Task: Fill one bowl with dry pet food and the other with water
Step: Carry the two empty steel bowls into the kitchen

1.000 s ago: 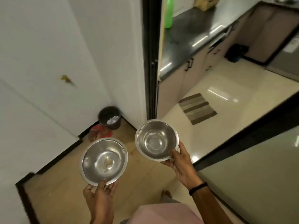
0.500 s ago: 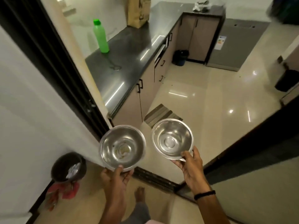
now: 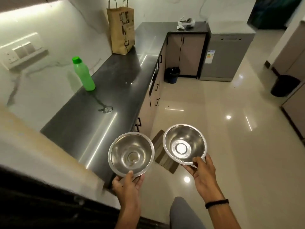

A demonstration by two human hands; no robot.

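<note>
Two empty steel bowls are held out in front of me. My left hand (image 3: 127, 184) grips the near rim of the left bowl (image 3: 131, 153), thumb on top, over the near end of the dark counter (image 3: 115, 80). My right hand (image 3: 202, 174) pinches the near rim of the right bowl (image 3: 184, 143) above the floor. A green bottle (image 3: 83, 74) with a green cap stands upright on the counter by the wall. Farther back on the counter stands a brown paper bag (image 3: 121, 30) with handles.
Cabinets run under the counter along the left and back. A striped mat (image 3: 163, 156) lies on the glossy tiled floor below the bowls. A dark bin (image 3: 172, 75) sits in the back corner, a grey appliance (image 3: 226, 55) beside it. Another black bin (image 3: 283, 85) stands at right.
I have walked from the hallway through the doorway into the kitchen. The counter, bottle and bag are now much closer. Both hands still hold their bowls the same way.
</note>
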